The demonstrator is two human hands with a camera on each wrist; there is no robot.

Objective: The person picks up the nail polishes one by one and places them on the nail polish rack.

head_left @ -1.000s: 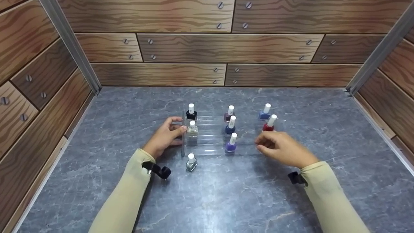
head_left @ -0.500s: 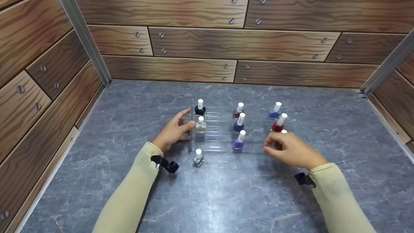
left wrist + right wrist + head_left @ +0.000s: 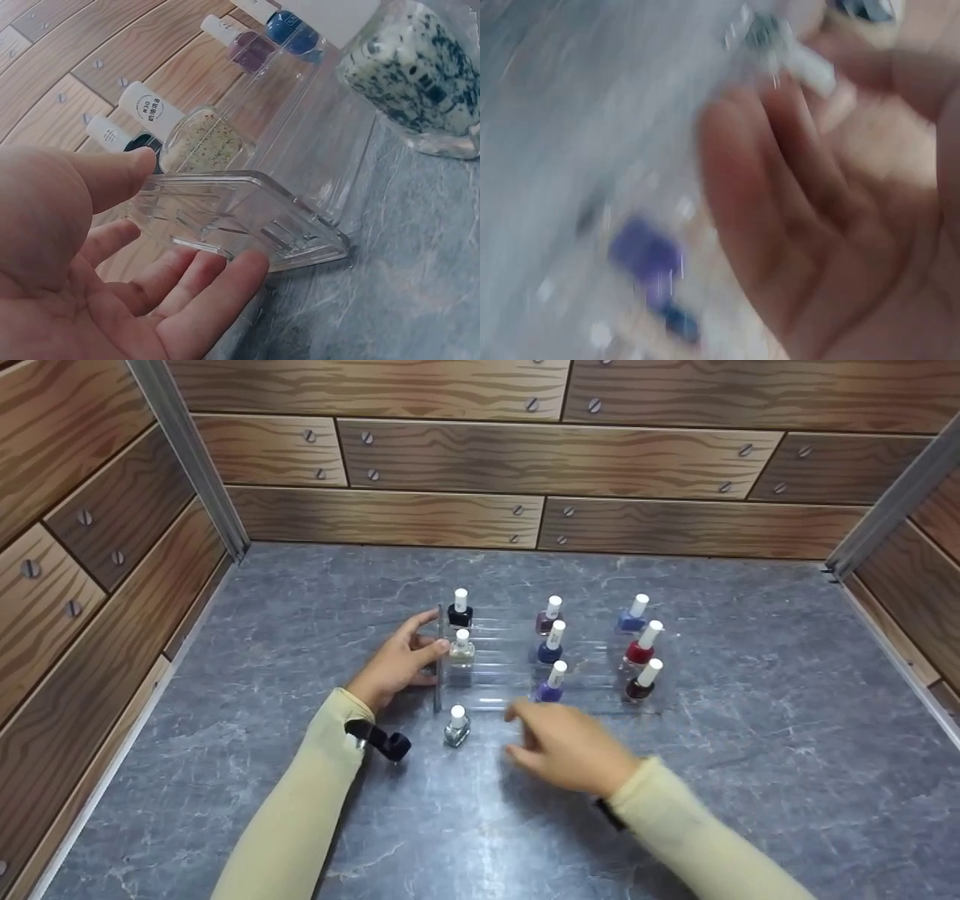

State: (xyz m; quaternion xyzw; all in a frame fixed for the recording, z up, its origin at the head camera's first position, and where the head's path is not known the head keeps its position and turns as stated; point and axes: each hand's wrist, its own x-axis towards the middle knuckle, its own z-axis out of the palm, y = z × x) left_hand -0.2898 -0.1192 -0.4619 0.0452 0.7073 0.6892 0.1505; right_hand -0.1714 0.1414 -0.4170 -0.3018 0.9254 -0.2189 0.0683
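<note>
My left hand (image 3: pixel 403 658) grips the left end panel of a clear plastic nail polish rack (image 3: pixel 247 217), its thumb at the panel's edge and its fingers along the outer side. My right hand (image 3: pixel 571 744), blurred and holding nothing, is in front of the rack near the purple nail polish bottle (image 3: pixel 551 684). Left of that hand, a glitter nail polish bottle (image 3: pixel 457 727) with a white cap stands on the table before the rack. In the rack's right column, a dark nail polish bottle (image 3: pixel 642 682) stands in front of a red one (image 3: pixel 642 646).
Other bottles in the rack are black (image 3: pixel 460 611), pale glitter (image 3: pixel 462 649), plum (image 3: pixel 551 616), dark blue (image 3: pixel 552 645) and light blue (image 3: pixel 633 615). The grey marbled table (image 3: pixel 337 585) is walled by wood-patterned panels (image 3: pixel 442 457).
My right hand has let go of the dark bottle at the rack's front right and moved left toward the glitter bottle. My left hand stays on the rack. The head view has shifted slightly.
</note>
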